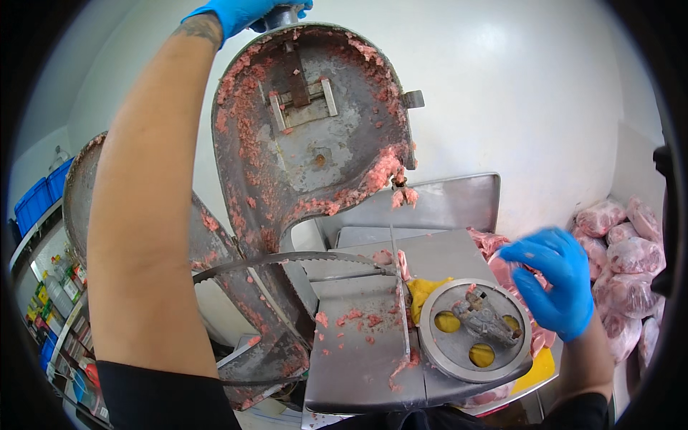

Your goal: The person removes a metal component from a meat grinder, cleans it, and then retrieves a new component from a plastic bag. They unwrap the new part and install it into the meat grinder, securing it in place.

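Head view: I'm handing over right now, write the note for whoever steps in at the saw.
Left hand: raised, gripping the knob on top of the open saw housing, whose inside is caked with pink meat scraps.
Right hand: open, fingers on the meat pieces beside the removed saw wheel.
Wheel lies flat on the steel table; the saw blade hangs loose across the frame.
Done: cover open, wheel off, blade slack.
Left: blade not yet out; scraps remain on housing and table. Wrapped meat sits at the right.
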The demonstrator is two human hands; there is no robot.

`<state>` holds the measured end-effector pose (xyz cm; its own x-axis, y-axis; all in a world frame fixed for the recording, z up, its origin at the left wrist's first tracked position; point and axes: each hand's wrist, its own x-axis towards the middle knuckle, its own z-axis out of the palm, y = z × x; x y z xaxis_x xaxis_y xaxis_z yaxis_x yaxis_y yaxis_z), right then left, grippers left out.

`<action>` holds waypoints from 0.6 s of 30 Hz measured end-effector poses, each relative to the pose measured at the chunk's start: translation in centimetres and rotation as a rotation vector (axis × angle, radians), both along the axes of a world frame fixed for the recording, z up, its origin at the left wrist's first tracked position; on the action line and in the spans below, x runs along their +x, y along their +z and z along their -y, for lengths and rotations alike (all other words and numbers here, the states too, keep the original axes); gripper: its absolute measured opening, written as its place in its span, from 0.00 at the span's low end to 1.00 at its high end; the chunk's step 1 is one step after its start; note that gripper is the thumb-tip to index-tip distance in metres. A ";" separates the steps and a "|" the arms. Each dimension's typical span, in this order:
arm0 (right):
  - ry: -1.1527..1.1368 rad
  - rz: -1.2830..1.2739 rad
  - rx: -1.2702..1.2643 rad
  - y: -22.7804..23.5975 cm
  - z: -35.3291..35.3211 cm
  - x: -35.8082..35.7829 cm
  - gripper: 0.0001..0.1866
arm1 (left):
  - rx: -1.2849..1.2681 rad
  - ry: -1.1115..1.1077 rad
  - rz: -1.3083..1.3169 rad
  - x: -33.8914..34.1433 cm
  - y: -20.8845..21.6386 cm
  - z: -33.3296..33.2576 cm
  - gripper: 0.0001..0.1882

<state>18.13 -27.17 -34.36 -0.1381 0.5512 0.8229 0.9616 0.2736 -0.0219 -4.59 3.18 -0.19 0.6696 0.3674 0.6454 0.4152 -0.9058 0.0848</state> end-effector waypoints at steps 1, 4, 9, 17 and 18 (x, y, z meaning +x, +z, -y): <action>-0.022 0.164 0.056 1.8 -1.4 -1.0 0.17 | 0.055 0.099 -0.004 0.5 0.1 -0.3 0.17; -0.054 0.520 0.290 7.1 -8.2 -3.6 0.18 | 0.280 0.375 -0.148 2.2 1.2 -0.6 0.18; -0.169 0.753 0.366 14.9 -19.7 -8.3 0.18 | 0.407 0.489 -0.262 3.2 2.6 0.0 0.18; -0.318 0.753 0.389 16.1 -25.0 -9.5 0.20 | -0.107 -0.185 0.037 -1.9 0.0 -0.4 0.15; -0.339 0.761 0.395 15.9 -25.2 -9.4 0.21 | -0.067 -0.169 0.056 -1.7 -0.1 -0.6 0.14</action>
